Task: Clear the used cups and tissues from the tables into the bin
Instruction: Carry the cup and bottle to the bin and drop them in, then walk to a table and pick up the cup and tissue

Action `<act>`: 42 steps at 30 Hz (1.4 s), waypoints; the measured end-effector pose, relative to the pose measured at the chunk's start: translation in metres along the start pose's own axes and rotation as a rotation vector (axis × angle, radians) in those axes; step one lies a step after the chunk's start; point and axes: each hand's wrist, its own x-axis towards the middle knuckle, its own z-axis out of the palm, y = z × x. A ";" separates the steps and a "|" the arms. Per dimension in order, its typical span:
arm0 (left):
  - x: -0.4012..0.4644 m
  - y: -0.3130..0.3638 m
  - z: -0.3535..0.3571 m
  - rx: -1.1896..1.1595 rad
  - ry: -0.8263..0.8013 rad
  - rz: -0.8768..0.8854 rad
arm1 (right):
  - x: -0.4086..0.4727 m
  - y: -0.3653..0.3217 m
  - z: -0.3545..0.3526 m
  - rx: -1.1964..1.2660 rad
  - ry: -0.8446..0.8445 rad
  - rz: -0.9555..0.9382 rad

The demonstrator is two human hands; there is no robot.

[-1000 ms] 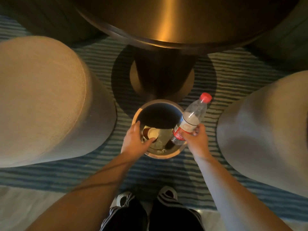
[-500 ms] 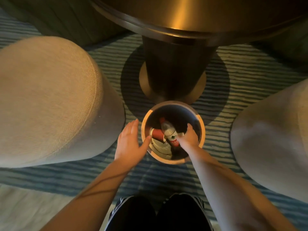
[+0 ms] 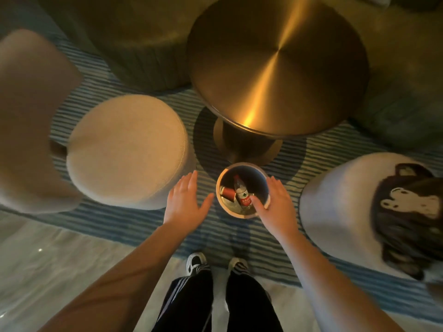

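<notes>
Plastic bottle (image 3: 240,191) inside bin (image 3: 242,213)

The scene is dim and warm-toned. The strongest glare is a golden streak fanning across the round metal table top (image 3: 275,65), just beyond the right hand (image 3: 275,202), and a dark round shadow pools on the striped rug (image 3: 153,221) under it. The inside of the bin (image 3: 242,190) between the two hands is murky (its contents read only as reddish shapes). Left of the left hand (image 3: 185,202), the near pouf (image 3: 26,121) is smeared by motion blur; the dark bag (image 3: 407,219) right of the right hand is blurred too. Edges bow with wide-angle distortion.
</notes>
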 end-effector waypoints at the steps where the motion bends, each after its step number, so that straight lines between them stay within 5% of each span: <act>1: -0.011 0.001 -0.015 0.005 0.017 -0.018 | -0.009 -0.014 -0.014 0.001 -0.006 -0.025; 10: -0.113 -0.033 -0.089 0.030 0.250 -0.313 | -0.044 -0.120 -0.047 -0.021 -0.166 -0.352; 24: -0.256 -0.211 -0.147 -0.067 0.529 -0.957 | -0.089 -0.375 0.106 -0.129 -0.516 -0.915; 29: -0.263 -0.355 -0.209 -0.101 0.541 -1.017 | -0.092 -0.510 0.203 -0.119 -0.551 -0.930; 42: -0.179 -0.629 -0.444 -0.095 0.598 -0.844 | -0.024 -0.807 0.300 -0.073 -0.381 -0.789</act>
